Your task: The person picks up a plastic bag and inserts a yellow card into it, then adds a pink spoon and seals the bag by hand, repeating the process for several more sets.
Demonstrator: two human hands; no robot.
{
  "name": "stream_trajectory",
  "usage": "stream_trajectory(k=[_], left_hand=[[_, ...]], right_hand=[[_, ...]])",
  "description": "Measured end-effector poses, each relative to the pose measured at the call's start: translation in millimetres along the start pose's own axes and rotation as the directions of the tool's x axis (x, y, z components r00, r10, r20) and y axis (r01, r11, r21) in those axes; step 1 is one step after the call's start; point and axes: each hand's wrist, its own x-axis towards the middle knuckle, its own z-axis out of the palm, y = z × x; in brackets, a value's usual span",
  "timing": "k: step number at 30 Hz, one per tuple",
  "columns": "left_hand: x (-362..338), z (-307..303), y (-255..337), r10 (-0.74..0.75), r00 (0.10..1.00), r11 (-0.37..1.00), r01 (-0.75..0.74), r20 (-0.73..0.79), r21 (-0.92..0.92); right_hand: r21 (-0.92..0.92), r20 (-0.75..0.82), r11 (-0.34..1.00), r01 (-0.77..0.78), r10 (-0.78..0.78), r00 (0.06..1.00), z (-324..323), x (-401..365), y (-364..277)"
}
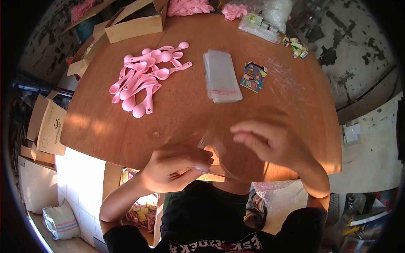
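Note:
My left hand (pixel 179 165) is closed on a clear plastic bag (pixel 217 158) near the table's front edge. To the right of it, my right hand (pixel 265 139) hovers over the table with fingers stretched out and apart, slightly blurred, and nothing shows in it. Farther up lies a stack of flat clear plastic bags (pixel 221 76) with a pinkish strip near one end. Beside that stack are several small printed cards (pixel 253 78). A loose pile of pink plastic spoons (pixel 145 76) spreads over the left part of the table.
The wooden table (pixel 177 114) has a curved far edge. An open cardboard box (pixel 137 23) and pink items in plastic (pixel 190 7) stand at the back. Small printed packs (pixel 295 47) lie at the far right. Below the table, a box holds pink and yellow pieces (pixel 143 215).

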Motion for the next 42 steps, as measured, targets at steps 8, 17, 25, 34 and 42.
stream_trajectory(k=[8, 17, 25, 34, 42], left_hand=[[-27, -5, 15, -0.457, 0.825, 0.770, 0.179, -0.332, -0.613], [-19, -11, 1, -0.520, 0.795, 0.735, 0.231, -0.311, -0.638], [-12, -1, 4, -0.520, 0.789, 0.722, 0.202, -0.327, -0.661], [-1, 3, -3, -0.593, 0.752, 0.648, 0.233, -0.288, -0.725], [12, 13, -7, -0.680, 0.722, 0.544, 0.382, -0.125, -0.747]], right_hand=[[-0.574, -0.136, 0.806, -0.144, 0.079, 0.987, 8, 17, 153], [-0.385, -0.120, 0.844, -0.372, 0.354, 0.927, 9, 10, 151], [-0.439, -0.109, 0.861, -0.259, 0.235, 0.966, 5, 13, 158], [-0.689, -0.261, 0.703, -0.176, -0.014, 0.965, -3, 2, 136], [-0.329, -0.564, 0.887, -0.323, 0.090, 0.821, -21, 9, 70]])
